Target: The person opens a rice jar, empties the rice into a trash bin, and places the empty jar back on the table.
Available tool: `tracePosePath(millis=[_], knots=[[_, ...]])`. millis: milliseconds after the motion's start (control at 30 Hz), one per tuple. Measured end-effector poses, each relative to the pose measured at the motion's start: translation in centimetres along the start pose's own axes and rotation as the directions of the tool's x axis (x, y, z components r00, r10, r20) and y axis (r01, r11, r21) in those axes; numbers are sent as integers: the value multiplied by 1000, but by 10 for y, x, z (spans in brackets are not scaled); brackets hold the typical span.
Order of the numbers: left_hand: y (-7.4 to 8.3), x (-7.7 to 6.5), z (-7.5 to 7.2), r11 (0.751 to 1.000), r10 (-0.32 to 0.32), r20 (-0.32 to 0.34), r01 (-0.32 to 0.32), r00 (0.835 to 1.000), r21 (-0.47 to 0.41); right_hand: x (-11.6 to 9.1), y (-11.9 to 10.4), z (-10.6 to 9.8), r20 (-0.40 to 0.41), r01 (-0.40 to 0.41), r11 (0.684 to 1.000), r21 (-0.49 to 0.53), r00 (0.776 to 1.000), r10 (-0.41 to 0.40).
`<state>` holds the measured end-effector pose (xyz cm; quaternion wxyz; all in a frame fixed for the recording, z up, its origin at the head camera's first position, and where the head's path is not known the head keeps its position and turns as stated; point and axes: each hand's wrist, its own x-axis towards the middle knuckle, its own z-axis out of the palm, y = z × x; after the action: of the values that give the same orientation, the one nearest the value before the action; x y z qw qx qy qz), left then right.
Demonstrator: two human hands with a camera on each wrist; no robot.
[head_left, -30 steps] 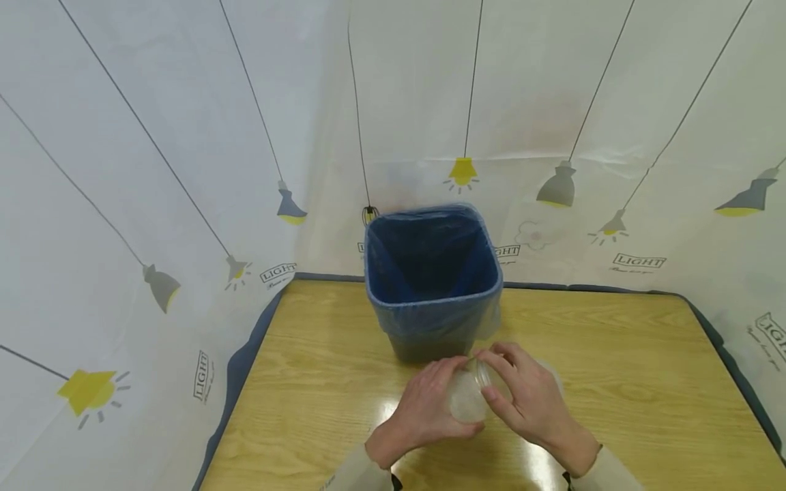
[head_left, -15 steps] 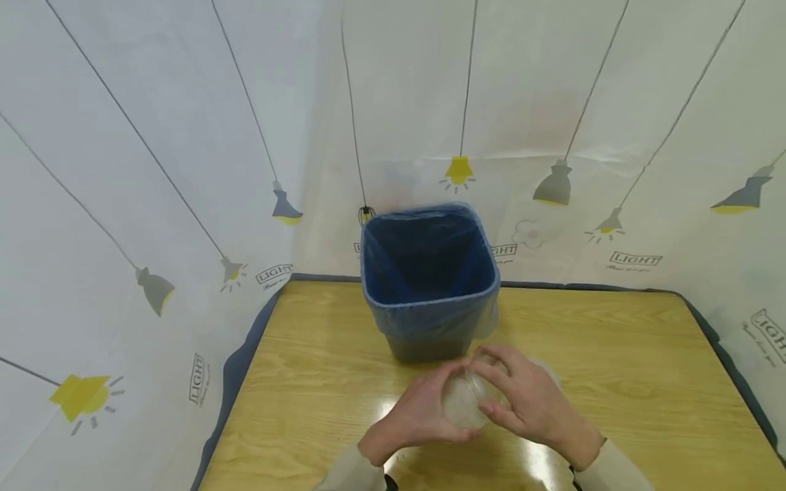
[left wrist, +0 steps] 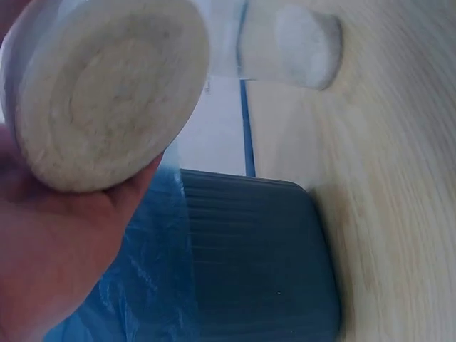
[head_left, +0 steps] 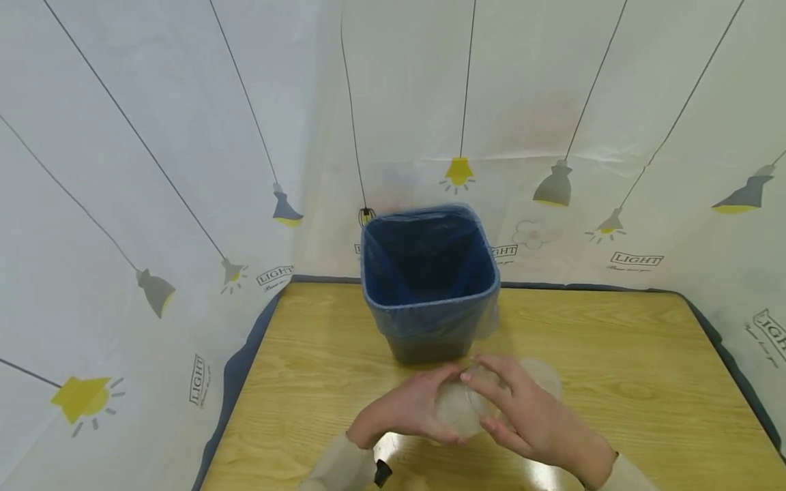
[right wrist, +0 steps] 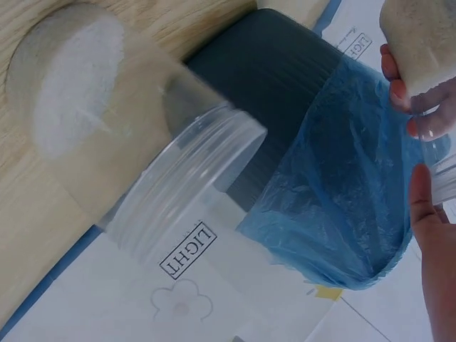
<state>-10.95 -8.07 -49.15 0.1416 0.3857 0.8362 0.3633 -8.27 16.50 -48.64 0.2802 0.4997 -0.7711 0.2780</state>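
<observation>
A clear plastic jar (head_left: 456, 409) with pale, grainy contents is tilted between both hands above the table. My left hand (head_left: 408, 409) grips its body, and the jar's base (left wrist: 117, 92) faces the left wrist camera. At the mouth end, my right hand (head_left: 540, 426) holds the rim between thumb and fingers. Whether a lid is there cannot be seen. A second clear jar (right wrist: 78, 92) stands on the table beyond the right hand, with white stuff in its bottom and a threaded, lidless mouth.
Behind the hands stands a dark bin (head_left: 426, 348) with a blue liner (head_left: 485, 307) folded over its rim. The wooden table (head_left: 614, 368) meets lamp-printed wall sheeting (head_left: 405, 102) along its back and sides.
Both hands and the held jar have shifted slightly toward the person. The right hand has turned at the jar's mouth, and more of the second jar shows behind it.
</observation>
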Motion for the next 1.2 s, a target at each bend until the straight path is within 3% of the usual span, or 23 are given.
tracePosePath(millis=[133, 400, 500, 567, 600, 667, 733, 833, 900, 933, 1000, 1067, 1200], knots=[[-3, 2, -5, 997, 28, 62, -24, 998, -72, 2, -3, 0, 1, 30, 999, 31, 1000, -30], [-6, 4, -4, 996, 37, 105, -27, 994, -90, 2, -2, 0, -15, 56, 996, 75, 998, -56], [-5, 4, 0, 999, 16, 56, -13, 998, -48, -1, 0, -3, 1, -39, 996, 84, 999, 39], [-3, 4, 4, 1000, -9, -15, 9, 1000, 13, -3, -1, -7, 30, -167, 983, 77, 986, 165], [-2, 5, 6, 999, -18, -56, 20, 998, 40, -4, -2, -9, 49, -242, 968, 61, 970, 239], [0, 5, 10, 990, -23, -149, 42, 989, 131, -3, -4, -13, 86, -395, 918, 28, 916, 392], [2, 6, 14, 971, -2, -237, 59, 972, 232, -1, -8, -17, 126, -541, 841, 2, 834, 537], [3, 7, 20, 918, 81, -331, 59, 940, 393, 5, -14, -19, 176, -691, 723, -10, 710, 682], [3, 8, 23, 880, 143, -366, 51, 919, 472, 8, -17, -21, 199, -736, 676, 11, 665, 720], [3, 8, 24, 860, 172, -377, 48, 910, 509, 9, -18, -21, 203, -747, 665, 26, 655, 728], [3, 8, 25, 833, 211, -388, 42, 897, 552, 10, -19, -21, 205, -754, 655, 51, 650, 732], [2, 7, 25, 824, 224, -387, 39, 894, 566, 11, -18, -21, 197, -742, 665, 80, 666, 719], [3, 6, 23, 847, 197, -364, 29, 910, 530, 9, -15, -21, 178, -696, 706, 134, 718, 673]])
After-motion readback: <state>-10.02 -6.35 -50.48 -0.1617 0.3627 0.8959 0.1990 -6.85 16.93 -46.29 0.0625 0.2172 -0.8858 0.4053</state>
